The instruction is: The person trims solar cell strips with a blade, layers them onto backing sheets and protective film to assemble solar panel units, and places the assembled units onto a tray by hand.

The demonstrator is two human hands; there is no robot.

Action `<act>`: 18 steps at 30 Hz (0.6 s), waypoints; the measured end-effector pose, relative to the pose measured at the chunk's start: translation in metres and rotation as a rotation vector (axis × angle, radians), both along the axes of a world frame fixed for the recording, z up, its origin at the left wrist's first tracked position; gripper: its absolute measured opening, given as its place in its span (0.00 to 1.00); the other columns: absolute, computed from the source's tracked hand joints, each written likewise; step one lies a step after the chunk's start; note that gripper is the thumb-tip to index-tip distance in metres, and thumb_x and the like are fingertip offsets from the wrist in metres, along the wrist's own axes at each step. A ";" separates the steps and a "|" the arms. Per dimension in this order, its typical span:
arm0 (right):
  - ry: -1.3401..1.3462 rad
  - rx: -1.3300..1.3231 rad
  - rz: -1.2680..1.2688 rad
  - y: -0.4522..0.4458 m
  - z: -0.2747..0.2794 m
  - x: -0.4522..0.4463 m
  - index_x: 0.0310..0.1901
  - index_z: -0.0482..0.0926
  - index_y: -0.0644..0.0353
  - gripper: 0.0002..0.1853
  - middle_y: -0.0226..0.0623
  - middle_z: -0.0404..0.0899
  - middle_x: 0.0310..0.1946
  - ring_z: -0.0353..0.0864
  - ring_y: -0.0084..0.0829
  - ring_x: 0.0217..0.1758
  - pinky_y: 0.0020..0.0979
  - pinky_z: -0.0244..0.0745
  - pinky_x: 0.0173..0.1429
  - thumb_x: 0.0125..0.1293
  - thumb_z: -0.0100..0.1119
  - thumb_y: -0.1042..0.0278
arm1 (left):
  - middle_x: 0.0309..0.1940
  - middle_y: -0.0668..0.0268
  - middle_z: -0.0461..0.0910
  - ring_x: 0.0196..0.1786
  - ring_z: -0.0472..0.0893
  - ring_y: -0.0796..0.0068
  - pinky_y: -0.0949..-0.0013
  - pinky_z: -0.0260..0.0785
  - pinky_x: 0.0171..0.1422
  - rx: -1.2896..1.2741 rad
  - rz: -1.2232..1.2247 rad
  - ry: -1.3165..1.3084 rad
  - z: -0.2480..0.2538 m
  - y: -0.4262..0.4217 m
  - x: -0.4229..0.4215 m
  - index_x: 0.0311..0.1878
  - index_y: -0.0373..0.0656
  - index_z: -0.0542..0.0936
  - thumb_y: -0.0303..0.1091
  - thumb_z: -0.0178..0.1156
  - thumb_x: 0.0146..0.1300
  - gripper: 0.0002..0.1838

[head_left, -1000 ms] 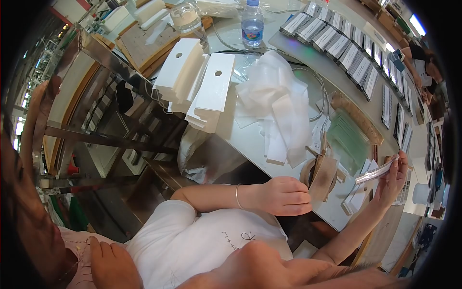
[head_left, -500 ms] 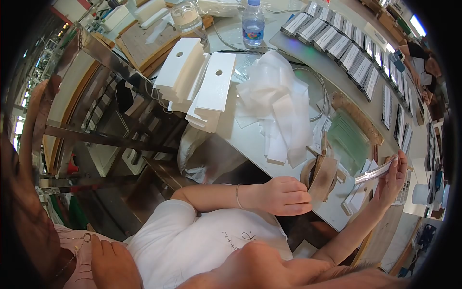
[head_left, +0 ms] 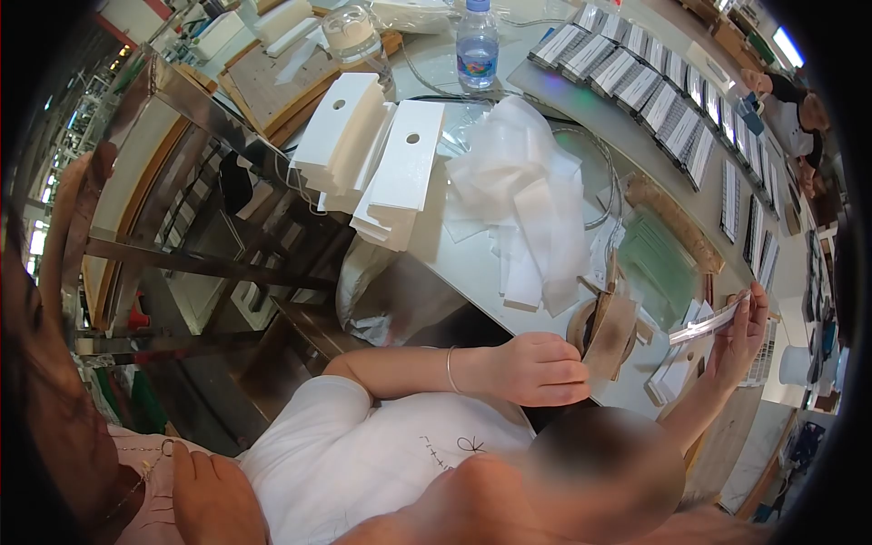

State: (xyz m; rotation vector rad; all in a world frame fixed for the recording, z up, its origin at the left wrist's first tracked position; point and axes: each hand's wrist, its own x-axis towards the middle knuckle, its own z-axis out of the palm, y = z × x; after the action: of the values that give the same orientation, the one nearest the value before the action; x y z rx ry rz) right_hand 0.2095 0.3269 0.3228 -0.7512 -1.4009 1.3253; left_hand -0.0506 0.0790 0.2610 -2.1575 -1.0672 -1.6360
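My left hand is closed, its fingers curled inward, above the table's near edge. Whatever it may hold is hidden. To its right, my right hand is raised, with its thumb and fingers closed on a thin, shiny, pale strip whose exact kind I cannot make out. The strip points left, over the table. Just beyond my left hand is a brown, flat-topped piece. Below the strip, white flat pieces lie on the table, and a greenish clear sheet stack lies behind it.
Translucent white sheets are heaped mid-table, beside stacked white pieces with holes. A water bottle and a jar stand behind. Rows of striped packs lie at the back right. People are at left and far right.
Both my hands and the strip are nearly still. A blurred dark patch now covers part of the lower right. The person at far right has shifted posture.
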 end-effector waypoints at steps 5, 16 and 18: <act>-0.001 0.014 -0.011 0.000 0.000 -0.001 0.67 0.72 0.65 0.20 0.30 0.77 0.51 0.78 0.17 0.48 0.19 0.75 0.49 0.78 0.61 0.73 | 0.42 0.70 0.80 0.41 0.80 0.73 0.72 0.76 0.40 -0.006 -0.007 0.011 0.000 0.000 0.000 0.42 0.47 0.84 0.28 0.68 0.59 0.08; 0.024 0.009 0.000 -0.004 0.003 0.003 0.66 0.73 0.65 0.21 0.30 0.78 0.51 0.77 0.15 0.48 0.18 0.72 0.50 0.76 0.63 0.74 | 0.39 0.70 0.80 0.37 0.81 0.71 0.72 0.75 0.37 0.016 0.015 0.040 -0.003 0.002 0.001 0.44 0.47 0.85 0.28 0.72 0.56 0.12; 0.045 0.009 0.026 0.001 -0.002 0.003 0.67 0.73 0.64 0.20 0.29 0.78 0.50 0.77 0.15 0.48 0.17 0.71 0.49 0.76 0.63 0.73 | 0.39 0.70 0.81 0.37 0.81 0.71 0.71 0.76 0.37 0.009 0.004 0.059 -0.001 0.002 -0.001 0.44 0.47 0.85 0.28 0.72 0.56 0.12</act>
State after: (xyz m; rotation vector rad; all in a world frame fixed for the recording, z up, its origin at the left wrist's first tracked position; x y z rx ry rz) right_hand 0.2120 0.3280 0.3210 -0.6955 -1.3847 1.3465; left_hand -0.0512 0.0810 0.2600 -2.1825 -1.0444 -1.5618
